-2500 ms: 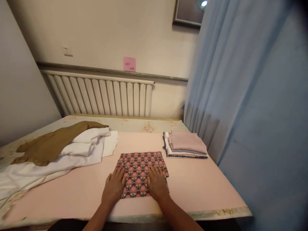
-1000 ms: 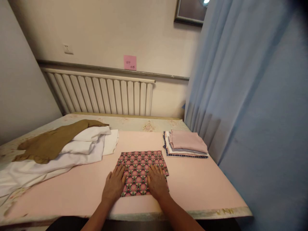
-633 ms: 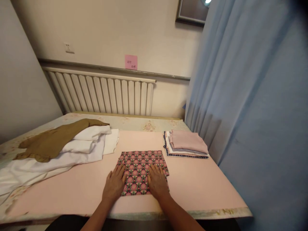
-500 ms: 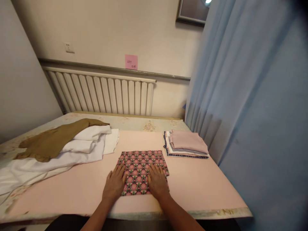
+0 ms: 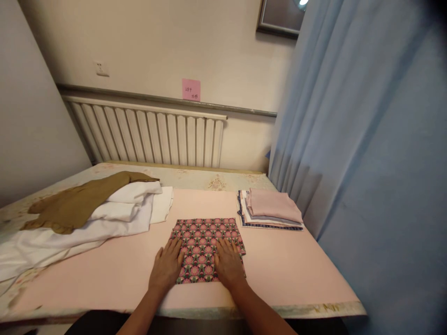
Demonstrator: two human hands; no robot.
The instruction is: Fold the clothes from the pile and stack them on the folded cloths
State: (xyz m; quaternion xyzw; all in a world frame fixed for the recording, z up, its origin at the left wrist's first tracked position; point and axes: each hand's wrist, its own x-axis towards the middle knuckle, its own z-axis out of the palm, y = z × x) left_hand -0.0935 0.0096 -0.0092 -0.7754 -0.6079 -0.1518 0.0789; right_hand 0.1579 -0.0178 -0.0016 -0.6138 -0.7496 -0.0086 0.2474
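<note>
A folded cloth garment (image 5: 199, 251) with a pink, green and dark flower pattern lies flat in front of me; its exact kind I cannot tell. My left hand (image 5: 167, 263) rests palm down at its left edge, fingers stretched forward, partly on the pink mat beneath. On the right part of the garment lies my right hand (image 5: 228, 263), also flat with its fingers extended. Neither hand grips anything. The palms hide parts of the garment's left and right sides.
A stack of folded clothes (image 5: 274, 204) with a pink one on top sits at the right. Loose white garments (image 5: 118, 223) and an olive-brown garment (image 5: 91, 200) lie heaped at the left. A blue curtain (image 5: 349, 139) hangs along the right; a radiator (image 5: 150, 132) stands behind the table.
</note>
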